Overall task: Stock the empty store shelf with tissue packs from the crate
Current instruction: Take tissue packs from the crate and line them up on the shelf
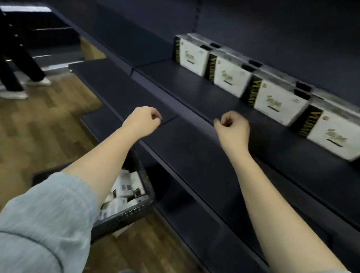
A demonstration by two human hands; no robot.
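Both forearms reach out over dark shelf (pixel 195 149). Left hand (pixel 144 119) & right hand (pixel 233 128): fingers curled into fists, holding nothing, hovering above shelf front edge. Tissue packs (pixel 278 99) stand upright in a row at back of upper shelf, right side. Crate (pixel 129 214) w/ more packs sits on wood floor (pixel 38 131) below left arm.

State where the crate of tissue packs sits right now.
In the head view the crate sits low on the wooden floor, under the left forearm, beside the shelf base.
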